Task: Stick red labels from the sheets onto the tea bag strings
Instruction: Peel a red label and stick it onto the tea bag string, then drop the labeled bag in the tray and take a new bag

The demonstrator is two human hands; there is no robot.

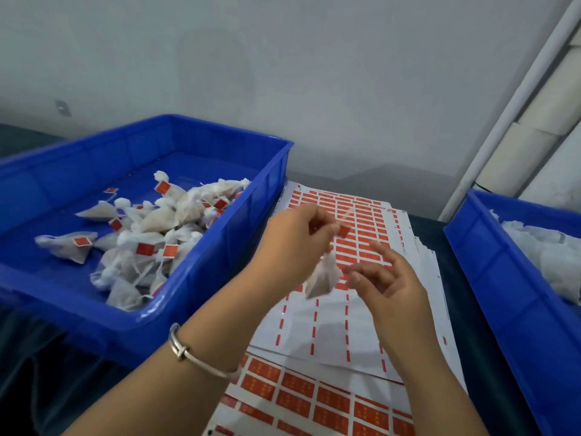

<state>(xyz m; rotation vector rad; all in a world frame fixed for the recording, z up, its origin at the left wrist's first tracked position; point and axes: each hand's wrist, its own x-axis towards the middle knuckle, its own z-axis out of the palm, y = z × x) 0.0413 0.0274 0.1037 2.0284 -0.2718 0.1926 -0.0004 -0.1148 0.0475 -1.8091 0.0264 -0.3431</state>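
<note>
Head view: your left hand (295, 237) pinches the string with a red label (344, 231) at its tip; the tea bag (323, 276) dangles below, above the label sheets (330, 325). Right hand (382, 278) hangs released, fingers loosely curled, holding nothing. Bag looks light, soft, likely tearable, so hold it by the string near the tag, not by the pouch. Labelled bags fill the left bin (220, 262); unlabelled ones sit in the right bin (503, 294).
</note>
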